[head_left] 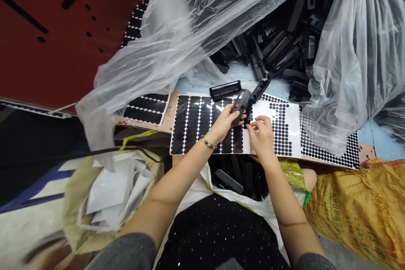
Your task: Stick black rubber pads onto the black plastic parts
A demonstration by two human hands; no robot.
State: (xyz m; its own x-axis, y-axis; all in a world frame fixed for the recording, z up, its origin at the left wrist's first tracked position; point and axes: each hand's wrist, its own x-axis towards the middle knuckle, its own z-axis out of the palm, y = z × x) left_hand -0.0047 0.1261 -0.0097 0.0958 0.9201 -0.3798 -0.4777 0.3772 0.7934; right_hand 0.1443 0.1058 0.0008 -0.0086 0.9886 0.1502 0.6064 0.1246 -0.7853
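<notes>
My left hand (225,122), with a beaded bracelet on its wrist, holds a dark plastic part (242,107) tilted above the sticker sheets. Close to its right, my right hand (262,135) has thumb and index finger pinched together; anything between them is too small to make out. Under the hands lie a white sheet with columns of black stickers (196,126) and a sheet with small black dots (283,128). Just beyond them rest a black frame-like part (225,90) and another black part (260,90).
Many black parts (278,50) are heaped at the back between clear plastic bags (357,50). More parts (229,180) sit in a bag at my lap. A bag of white paper (109,190) stands left, a yellow sack (357,206) right. A red panel (63,42) is upper left.
</notes>
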